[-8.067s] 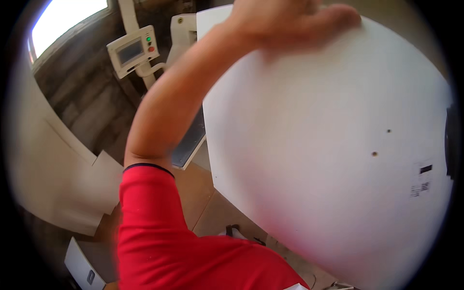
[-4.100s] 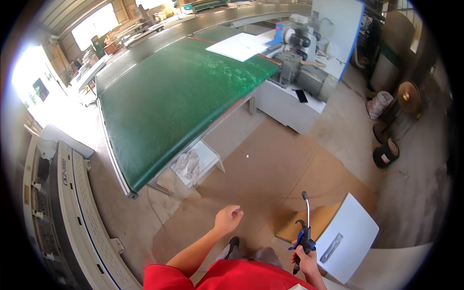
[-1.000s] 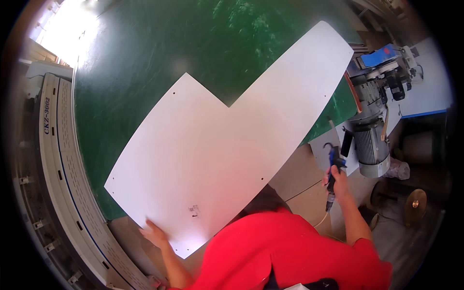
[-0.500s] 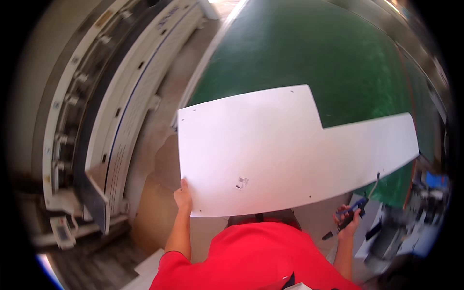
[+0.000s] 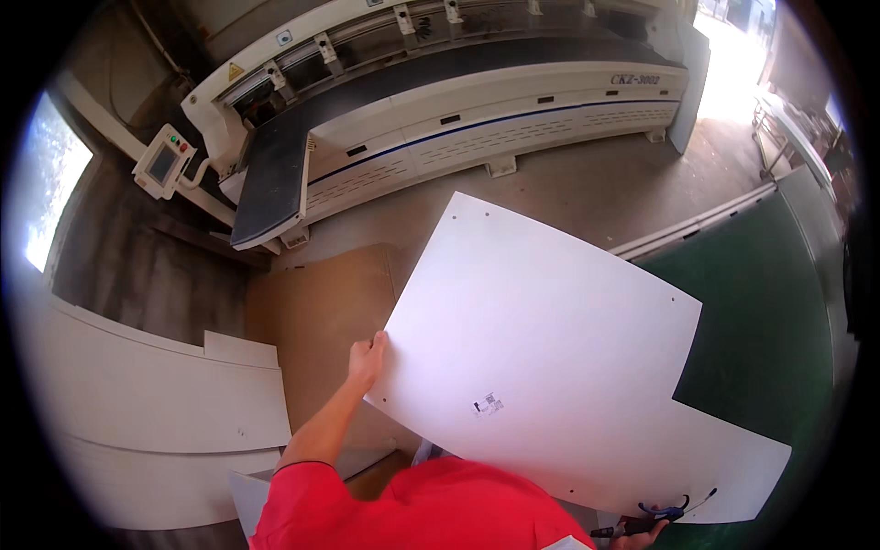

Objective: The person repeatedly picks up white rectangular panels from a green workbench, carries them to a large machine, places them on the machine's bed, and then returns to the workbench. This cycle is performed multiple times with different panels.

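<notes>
A large white panel [image 5: 550, 330] with a notch cut from one side fills the middle, held out in front of me. Small dark holes sit near its edges, and a printed label [image 5: 488, 404] is stuck on its face. My left hand [image 5: 368, 361] grips the panel's left edge, thumb on top and fingers underneath out of sight. At the lower right, my right hand [image 5: 639, 539] is wrapped round a black and blue air blow gun [image 5: 662, 516] with a thin bent nozzle. The gun overlaps the panel's near edge; whether this hand also touches the panel, I cannot tell.
A long white machine [image 5: 504, 110] with a black bed stands across the far side, its control screen [image 5: 163, 165] at the left. Brown cardboard [image 5: 321, 312] lies beyond my left arm, beside several stacked white panels [image 5: 174, 394]. A green belt surface [image 5: 761, 302] runs along the right.
My view has turned left, bringing the machine across the far side. The panel has swung with me, moving off most of the green surface. Both hands keep their holds.
</notes>
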The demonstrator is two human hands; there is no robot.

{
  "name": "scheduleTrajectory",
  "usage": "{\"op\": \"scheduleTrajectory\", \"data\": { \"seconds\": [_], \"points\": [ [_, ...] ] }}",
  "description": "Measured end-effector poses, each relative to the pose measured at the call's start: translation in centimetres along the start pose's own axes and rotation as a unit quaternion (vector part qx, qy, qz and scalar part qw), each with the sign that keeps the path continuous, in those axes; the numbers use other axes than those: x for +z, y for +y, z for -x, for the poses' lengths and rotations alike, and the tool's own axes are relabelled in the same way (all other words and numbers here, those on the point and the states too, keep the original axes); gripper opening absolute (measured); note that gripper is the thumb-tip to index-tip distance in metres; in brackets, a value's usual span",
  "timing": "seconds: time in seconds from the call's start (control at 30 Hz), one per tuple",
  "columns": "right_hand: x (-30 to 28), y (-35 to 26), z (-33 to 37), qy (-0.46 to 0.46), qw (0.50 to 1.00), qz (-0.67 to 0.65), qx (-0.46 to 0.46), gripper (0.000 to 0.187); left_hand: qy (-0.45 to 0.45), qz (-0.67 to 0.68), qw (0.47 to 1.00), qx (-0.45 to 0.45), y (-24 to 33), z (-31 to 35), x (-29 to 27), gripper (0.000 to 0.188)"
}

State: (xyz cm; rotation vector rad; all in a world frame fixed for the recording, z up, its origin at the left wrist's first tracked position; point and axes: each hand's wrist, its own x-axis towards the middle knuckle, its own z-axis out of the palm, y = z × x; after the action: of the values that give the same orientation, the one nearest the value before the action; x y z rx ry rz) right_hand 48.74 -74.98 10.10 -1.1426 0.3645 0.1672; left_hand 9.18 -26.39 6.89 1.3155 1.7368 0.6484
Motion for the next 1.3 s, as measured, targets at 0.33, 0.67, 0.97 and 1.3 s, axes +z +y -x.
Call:
{"op": "scheduleTrajectory", "data": {
  "seconds": [0.33,0.67,0.97,1.3],
  "points": [
    [35.1,3.4,0.6,-0.143,0.969,-0.183,-0.081,0.052,0.157,0.358,0.9,0.191,3.3,-17.1,-4.0,0.049],
    [64.9,9.5,8.4,-0.279,0.929,-0.229,-0.087,0.057,0.182,0.464,0.864,0.073,7.2,-30.9,-10.7,0.054],
    [80.1,26.8,4.6,-0.309,0.927,-0.155,0.143,0.056,0.298,0.339,0.892,-0.006,8.8,-45.3,-19.6,0.041],
    [99.3,45.0,5.7,-0.318,0.898,-0.011,0.304,0.051,0.311,0.207,0.92,-0.118,13.2,-63.1,-26.6,0.037]
  ]
}}
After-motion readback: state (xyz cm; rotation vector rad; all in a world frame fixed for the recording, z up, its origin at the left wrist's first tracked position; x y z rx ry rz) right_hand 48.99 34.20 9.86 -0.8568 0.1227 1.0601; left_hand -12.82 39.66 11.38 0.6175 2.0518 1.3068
